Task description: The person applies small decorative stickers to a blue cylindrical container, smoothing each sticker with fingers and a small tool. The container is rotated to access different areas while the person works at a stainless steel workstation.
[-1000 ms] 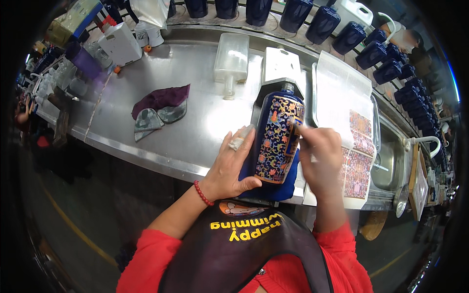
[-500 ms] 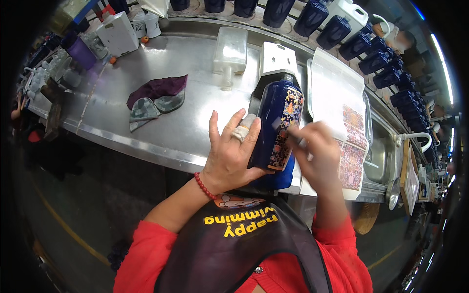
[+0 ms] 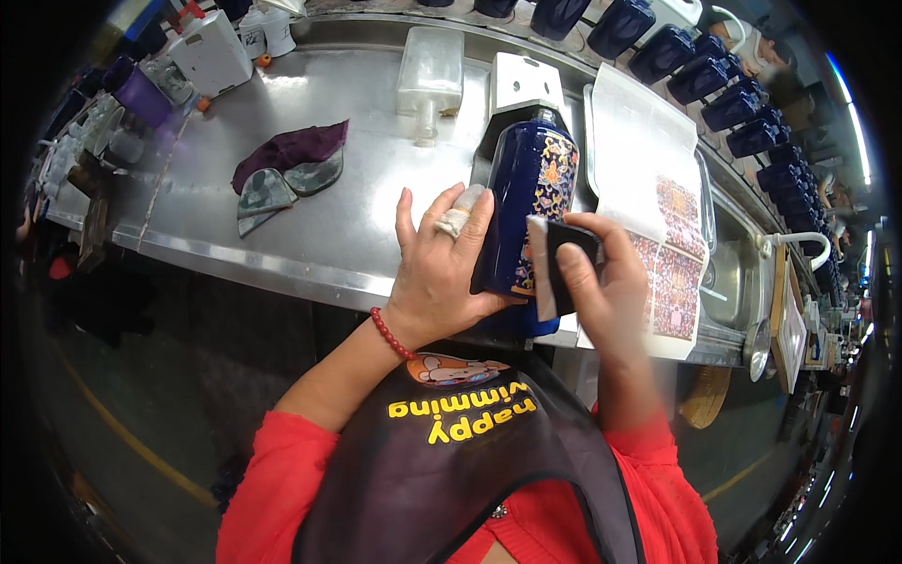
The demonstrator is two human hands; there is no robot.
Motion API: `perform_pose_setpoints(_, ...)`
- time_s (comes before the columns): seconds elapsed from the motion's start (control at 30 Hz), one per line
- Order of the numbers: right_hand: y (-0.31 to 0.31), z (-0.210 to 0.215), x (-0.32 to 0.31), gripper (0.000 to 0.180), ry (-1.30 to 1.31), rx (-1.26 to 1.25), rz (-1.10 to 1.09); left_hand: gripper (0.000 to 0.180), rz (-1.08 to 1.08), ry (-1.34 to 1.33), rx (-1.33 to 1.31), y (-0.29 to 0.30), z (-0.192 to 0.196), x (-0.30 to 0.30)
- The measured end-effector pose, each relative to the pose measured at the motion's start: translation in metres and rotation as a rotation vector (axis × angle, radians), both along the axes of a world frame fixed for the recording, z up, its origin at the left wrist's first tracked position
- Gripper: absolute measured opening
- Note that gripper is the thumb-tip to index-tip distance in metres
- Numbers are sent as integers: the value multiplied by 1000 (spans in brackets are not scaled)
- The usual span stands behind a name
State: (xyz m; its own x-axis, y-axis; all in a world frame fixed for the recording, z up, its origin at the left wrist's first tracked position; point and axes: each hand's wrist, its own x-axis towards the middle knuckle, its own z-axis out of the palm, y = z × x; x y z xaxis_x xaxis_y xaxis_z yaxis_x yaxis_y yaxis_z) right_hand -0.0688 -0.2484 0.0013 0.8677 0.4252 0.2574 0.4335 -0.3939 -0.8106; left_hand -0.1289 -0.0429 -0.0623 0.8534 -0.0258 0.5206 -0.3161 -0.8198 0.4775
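Observation:
A glossy dark blue bottle (image 3: 510,193) lies tilted on a stand, its neck pointing away from me. A strip of colourful floral decal (image 3: 556,174) runs along its right face. My left hand (image 3: 437,263) steadies the bottle by its left side and near end, with the thumb at the base and the fingers spread. One of its fingers is wrapped in a greyish cloth (image 3: 458,212) held by a band. In my right hand (image 3: 606,282) is a black scraper (image 3: 573,263) with a pale edge, held over the lower part of the decal and partly hiding it.
Decal sheets (image 3: 678,254) and white paper (image 3: 639,141) lie on a tray at the right, beside a sink (image 3: 728,310) with a tap. A clear bottle (image 3: 430,80) and dark cloths (image 3: 291,169) lie on the metal bench. Several blue bottles (image 3: 662,52) line the back.
My right hand was blurred against the decal; now it is nearer the bottle's base, with the scraper turned broadside to view. The left hand keeps its hold. The whole view has shifted slightly.

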Motion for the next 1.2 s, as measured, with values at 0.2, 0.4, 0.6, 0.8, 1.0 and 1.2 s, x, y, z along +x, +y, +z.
perform_pose_setpoints(0.2,-2,-18,-8,26,167,115,-143,116,10,-23,33,0,2,0)
perform_pose_setpoints(0.4,22,-10,-11,23,-98,-11,-100,113,-4,12,41,0,5,0)
perform_pose_setpoints(0.6,29,5,-10,24,-112,-81,-19,110,-2,8,52,0,3,1)
perform_pose_setpoints(0.8,-7,8,-13,30,-45,134,-33,117,-69,157,-56,8,-15,3)
perform_pose_setpoints(1.0,-84,-6,2,31,60,180,-153,112,-49,138,81,10,-5,1)
perform_pose_setpoints(1.2,-218,-38,123,42,-395,-368,-301,110,-15,29,235,-1,19,0)
